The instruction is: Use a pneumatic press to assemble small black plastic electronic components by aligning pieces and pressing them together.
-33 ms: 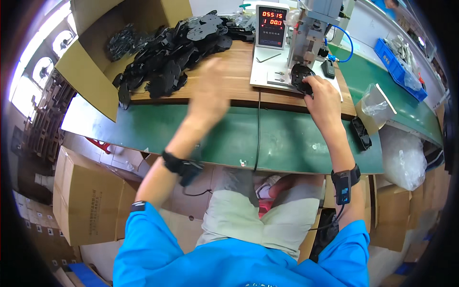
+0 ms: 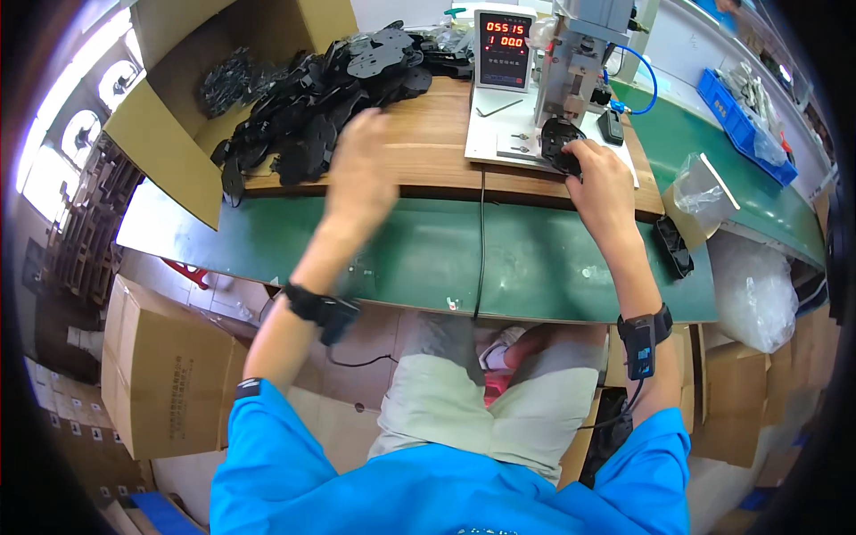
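Note:
My right hand (image 2: 606,185) pinches the edge of a round black plastic part (image 2: 558,143). That part stands tilted under the head of a metal bench press (image 2: 563,76), on its white base plate (image 2: 489,134). My left hand (image 2: 361,174) is over the wooden board's front edge, just right of a heap of flat black plastic parts (image 2: 308,134). Motion smears its fingers, so their pose and anything in them cannot be made out. A counter box (image 2: 505,52) with red lit digits stands left of the press.
An open cardboard box (image 2: 169,147) leans at the heap's left. A hex key (image 2: 499,108) lies on the base plate; a black cable (image 2: 482,241) crosses the green table (image 2: 535,267). On the right are a black tray-like piece (image 2: 672,248), a carton (image 2: 700,201) and a blue bin (image 2: 744,125).
My left hand has moved left, closer to the heap of black parts. My right hand stays on the round part at the press.

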The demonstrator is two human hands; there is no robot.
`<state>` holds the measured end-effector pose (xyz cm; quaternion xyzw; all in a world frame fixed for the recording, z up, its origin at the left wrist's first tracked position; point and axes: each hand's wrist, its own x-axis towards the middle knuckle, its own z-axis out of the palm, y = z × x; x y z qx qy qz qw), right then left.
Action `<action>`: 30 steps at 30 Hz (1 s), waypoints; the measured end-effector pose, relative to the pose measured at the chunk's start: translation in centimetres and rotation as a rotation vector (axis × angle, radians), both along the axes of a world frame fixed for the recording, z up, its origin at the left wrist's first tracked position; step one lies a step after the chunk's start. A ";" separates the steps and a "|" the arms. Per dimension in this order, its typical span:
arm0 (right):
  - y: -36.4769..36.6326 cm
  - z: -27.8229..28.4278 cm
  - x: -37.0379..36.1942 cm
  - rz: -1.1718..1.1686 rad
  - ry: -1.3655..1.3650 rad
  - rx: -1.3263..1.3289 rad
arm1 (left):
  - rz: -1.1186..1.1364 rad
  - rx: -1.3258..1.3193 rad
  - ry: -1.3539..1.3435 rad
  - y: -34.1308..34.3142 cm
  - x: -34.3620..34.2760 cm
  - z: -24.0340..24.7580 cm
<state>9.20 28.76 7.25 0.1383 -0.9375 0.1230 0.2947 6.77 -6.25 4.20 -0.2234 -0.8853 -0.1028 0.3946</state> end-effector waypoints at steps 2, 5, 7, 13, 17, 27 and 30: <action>0.0 -0.1 -0.2 0.019 0.020 0.002 | 0.222 -0.031 -0.043 -6.8 -0.2 -0.2; -0.3 0.1 -0.1 -0.018 0.013 0.028 | 0.397 -0.061 -0.249 -14.6 -0.3 -0.1; -1.3 0.4 -0.5 0.017 0.031 0.012 | 0.314 -0.192 -0.477 -21.8 -0.3 -1.3; 0.1 -0.2 -0.3 0.002 0.031 0.013 | 0.391 -0.416 -0.316 -17.8 2.3 -0.5; -0.3 -0.2 -0.4 0.016 0.035 0.013 | 0.373 -0.139 -0.352 -17.0 4.6 -0.6; -0.4 -0.3 -0.5 -0.015 0.050 0.041 | 0.174 0.129 -0.143 -11.8 7.2 -0.4; -0.4 -0.3 -0.5 0.001 0.036 0.032 | 0.136 0.156 -0.104 -10.3 6.9 0.1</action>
